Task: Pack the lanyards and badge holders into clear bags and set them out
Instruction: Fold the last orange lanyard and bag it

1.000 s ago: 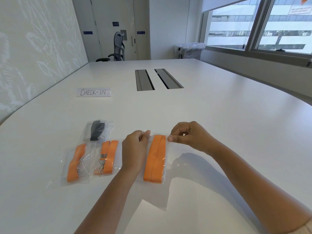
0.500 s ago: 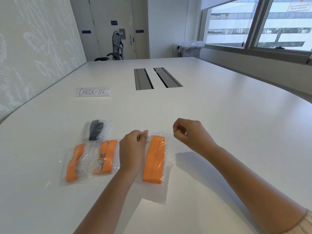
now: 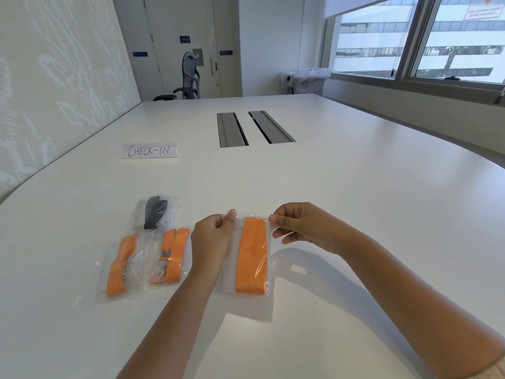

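- Head view: the left hand (image 3: 211, 236) pinches the top left corner of a clear bag (image 3: 247, 269), and the right hand (image 3: 300, 228) pinches its top right corner between thumb and fingertips. The bag lies on the white table (image 3: 355, 201) just in front of the person and holds a folded orange lanyard (image 3: 251, 255).
- Risk: the mouth may be left partly unsealed. Whether the strip is fully pressed shut cannot be judged; the film is too clear to read.
- Risk: a tilt of the bag could slide the lanyard toward the open mouth and foul the seal.
- Risk: the left forearm passes just beside the packed orange bag (image 3: 169, 255); a sideways sweep could shove it into the far-left orange bag (image 3: 120, 265) or the black lanyard bag (image 3: 155, 214), spoiling the layout.
- Whether a badge holder is inside is unclear.
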Demonstrator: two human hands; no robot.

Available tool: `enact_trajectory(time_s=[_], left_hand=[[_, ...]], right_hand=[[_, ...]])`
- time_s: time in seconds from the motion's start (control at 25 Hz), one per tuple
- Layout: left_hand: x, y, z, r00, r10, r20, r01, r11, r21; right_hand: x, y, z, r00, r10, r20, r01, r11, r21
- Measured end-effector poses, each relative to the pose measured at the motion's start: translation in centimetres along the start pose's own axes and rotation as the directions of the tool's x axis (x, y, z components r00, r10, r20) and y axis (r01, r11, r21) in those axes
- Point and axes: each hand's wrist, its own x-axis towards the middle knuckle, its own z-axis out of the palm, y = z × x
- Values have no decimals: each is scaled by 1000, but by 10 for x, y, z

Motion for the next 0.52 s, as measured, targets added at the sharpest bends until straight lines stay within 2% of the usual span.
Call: enact_trajectory(time_s=[0.12, 0.24, 0.32, 0.44, 0.52], left_hand=[[0, 0, -1, 999, -30, 17, 31, 998, -63], [0, -1, -1, 1000, -13, 0, 13, 996, -93], [0, 0, -2, 998, 26, -64, -36, 986, -160], [0, 0, -3, 983, 17, -181, -70, 955, -288], [0, 1, -1, 986, 2, -169, -56, 946, -318]], right_hand=[[-1, 0, 2, 999, 22, 28, -22, 1000, -1], [-4, -2, 3, 993, -106, 57, 107, 994, -6], [-5, -5, 4, 987, -161, -2, 160, 985, 59], [-2, -5, 11, 998, -67, -5, 67, 994, 87], [-1, -3, 20, 999, -10, -42, 12, 998, 58]])
